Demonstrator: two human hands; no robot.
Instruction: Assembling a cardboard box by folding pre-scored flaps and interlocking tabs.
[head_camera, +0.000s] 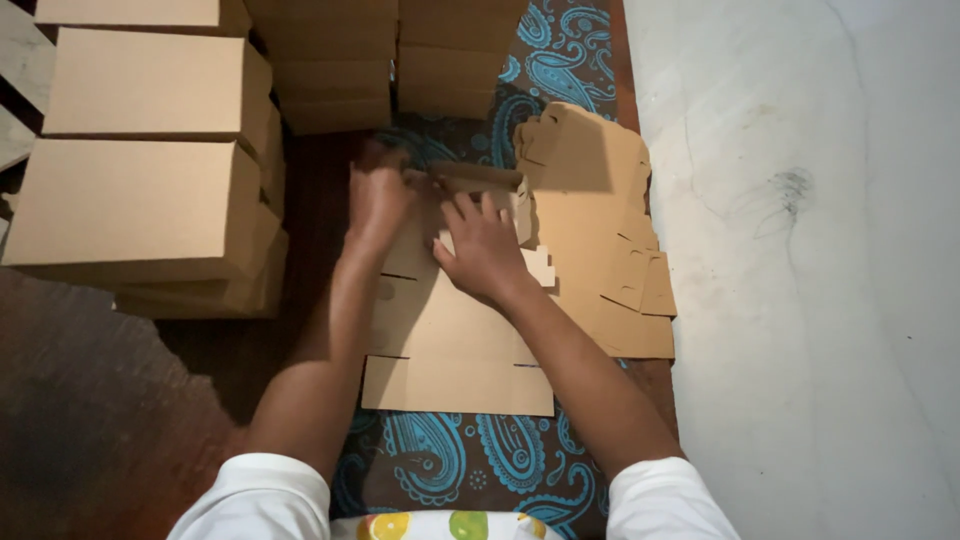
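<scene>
A flat brown cardboard box blank (455, 345) lies on a dark mat with a blue paisley pattern (480, 450). Its far end is partly folded up into a low wall (490, 182). My left hand (378, 200) grips the left side of that folded end. My right hand (485, 250) presses flat on the blank just behind the raised wall, fingers spread toward it.
Stacks of finished brown boxes (140, 200) stand at the left, more (390, 60) along the far side. A pile of unfolded die-cut blanks (600, 240) lies right of my hands. A pale stone floor (800, 270) runs down the right; dark wood floor (90, 400) lies at the left.
</scene>
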